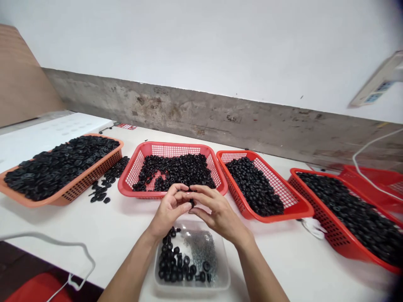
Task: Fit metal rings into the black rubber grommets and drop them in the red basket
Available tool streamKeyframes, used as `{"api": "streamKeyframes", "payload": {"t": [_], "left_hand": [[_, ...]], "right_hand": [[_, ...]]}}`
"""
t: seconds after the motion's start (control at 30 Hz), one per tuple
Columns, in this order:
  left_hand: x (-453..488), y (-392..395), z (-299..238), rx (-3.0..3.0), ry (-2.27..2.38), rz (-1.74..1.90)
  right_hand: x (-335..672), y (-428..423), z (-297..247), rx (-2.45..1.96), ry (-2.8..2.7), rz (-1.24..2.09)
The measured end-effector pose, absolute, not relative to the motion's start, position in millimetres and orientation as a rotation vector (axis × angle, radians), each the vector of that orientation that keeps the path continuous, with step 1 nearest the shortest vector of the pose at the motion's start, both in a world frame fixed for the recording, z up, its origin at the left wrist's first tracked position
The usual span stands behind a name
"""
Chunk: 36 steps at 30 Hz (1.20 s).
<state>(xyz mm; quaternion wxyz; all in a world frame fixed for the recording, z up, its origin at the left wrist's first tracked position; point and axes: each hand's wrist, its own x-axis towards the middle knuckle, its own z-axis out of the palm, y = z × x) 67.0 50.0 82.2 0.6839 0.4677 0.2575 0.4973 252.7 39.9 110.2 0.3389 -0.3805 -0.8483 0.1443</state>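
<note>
My left hand [168, 209] and my right hand [215, 212] meet above a clear plastic tub [222, 277] at the table's near edge. Their fingertips pinch together on a small black rubber ring [191, 203] held between them. The tub holds several black rings [176, 262] on its left side and a heap of small metal pieces [203, 251] on its right. Just beyond the hands stands a red basket [138, 165] with black rings scattered inside.
An orange basket [85, 184] heaped with flat black parts sits far left, loose parts [105, 184] spilled beside it. Two more red baskets [292, 207] [343, 241] of black rings stand right. White wire frame [72, 251] lies near left; a white cable [362, 161] hangs right.
</note>
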Motion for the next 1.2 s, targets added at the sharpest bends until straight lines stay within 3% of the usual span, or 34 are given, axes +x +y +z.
{"api": "streamKeyframes", "payload": {"t": [0.27,0.6,0.83,0.97,1.2], "left_hand": [[67.9,52.2,80.5,1.075,0.575,1.087],[68.7,52.6,77.4,1.146,0.691,1.049],[68.5,53.3,76.2,1.141,0.702,1.035],[69.0,54.5,73.0,1.111,0.721,1.094],[68.5,57.4,68.3,1.093,0.688,1.103]], "right_hand": [[250.0,43.2,104.3,-0.873,-2.14,0.305],[253.2,43.4,108.1,-0.855,-1.977,0.816],[254.2,48.1,106.0,-0.81,-1.881,0.945],[253.6,44.1,107.9,-0.918,-1.994,0.687],[238.3,41.8,99.7,-1.007,-2.24,-0.183]]}}
